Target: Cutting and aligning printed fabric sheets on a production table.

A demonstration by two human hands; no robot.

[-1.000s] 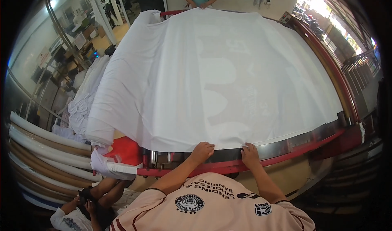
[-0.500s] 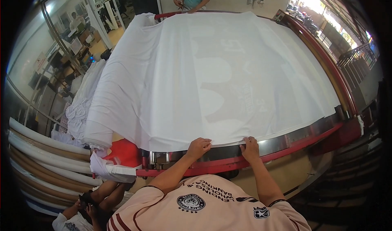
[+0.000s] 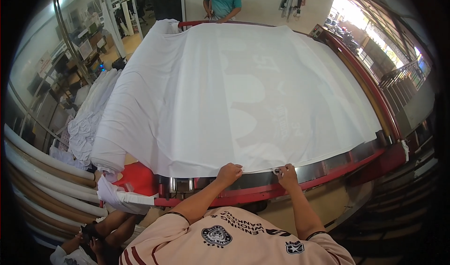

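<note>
White fabric [image 3: 201, 101] lies spread over the bed of a large red-framed machine, with faint grey shapes and lettering showing through it. At the fabric's near edge, the fingers of my left hand [image 3: 228, 173] are closed on the cloth. A short way to its right, my right hand [image 3: 288, 177] is also closed at that edge. Between its thumb and fingertips is a small dark and light spot, too small to name. Both hands are just above the metal strip [image 3: 323, 166] along the machine's front.
A thick roll of white fabric [image 3: 110, 148] lies along the left side. A red rail [image 3: 253, 197] crosses in front of me. Long tubes [image 3: 51, 171] are stacked at the left. A person in teal [image 3: 222, 2] stands at the far edge; another person's legs [image 3: 115, 225] show at lower left.
The view has tilted, so the machine appears slightly lower. My right hand's fingers have curled in at the fabric's edge. The left hand keeps its place on the cloth.
</note>
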